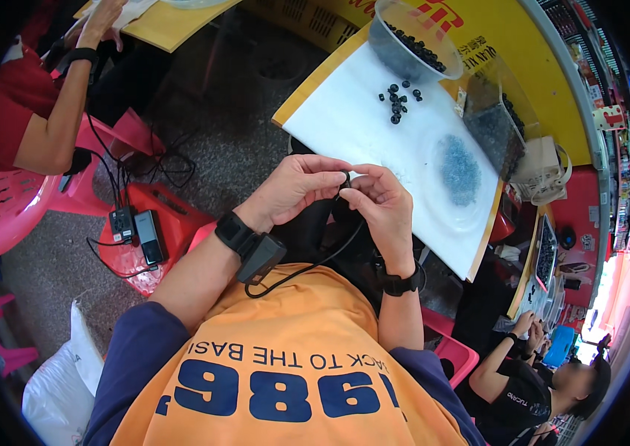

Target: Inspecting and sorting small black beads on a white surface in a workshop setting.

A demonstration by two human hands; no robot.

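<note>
In front of my chest, my left hand (301, 191) and my right hand (383, 211) meet, both closed. Thumbs and forefingers of both pinch one small black part (345, 181), mostly covered by the fingertips. Past my hands, a loose group of similar small black parts (395, 108) lies on the white table covering (345, 100). A clear plastic bowl (382, 53) behind them contains many more. To the right of the group, a patch of tiny bluish, see-through grains (460, 171) is spread on the covering.
A clear box (489, 123) with black pieces stands at the table's right edge, beside a white basket (545, 175). Left, a red stool (148, 223) carries power adapters and cables. Co-workers sit at far left (33, 111) and lower right (512, 386). A white sack (62, 390) stands lower left.
</note>
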